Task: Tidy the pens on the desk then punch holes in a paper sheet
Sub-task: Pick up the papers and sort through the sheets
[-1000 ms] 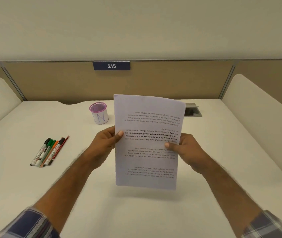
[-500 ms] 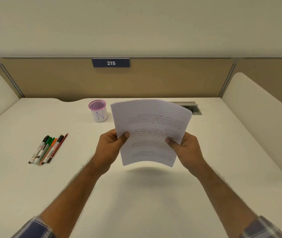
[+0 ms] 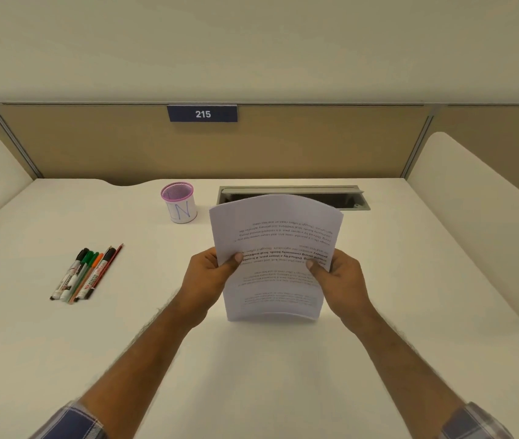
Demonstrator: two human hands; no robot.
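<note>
I hold a printed paper sheet [image 3: 275, 248] upright above the middle of the white desk, text upside down to me. My left hand [image 3: 209, 278] grips its left edge and my right hand [image 3: 339, 282] grips its right edge, thumbs on the front. The sheet bows slightly and its lower edge hangs near the desk surface. Several pens and markers [image 3: 85, 274] lie side by side on the desk to the left, well apart from my hands. A pink-rimmed pen cup [image 3: 179, 202] stands upright at the back, left of the sheet. No hole punch is in view.
An open cable slot [image 3: 350, 198] is set into the desk behind the sheet. A tan partition with the label 215 [image 3: 203, 114] closes the back. Cream side dividers [image 3: 460, 198] stand at left and right of the desk [image 3: 252, 375].
The sheet tipped back to a flatter angle, then came upright again and lower toward the desk. Both hands kept their grip. The pens and cup stayed put.
</note>
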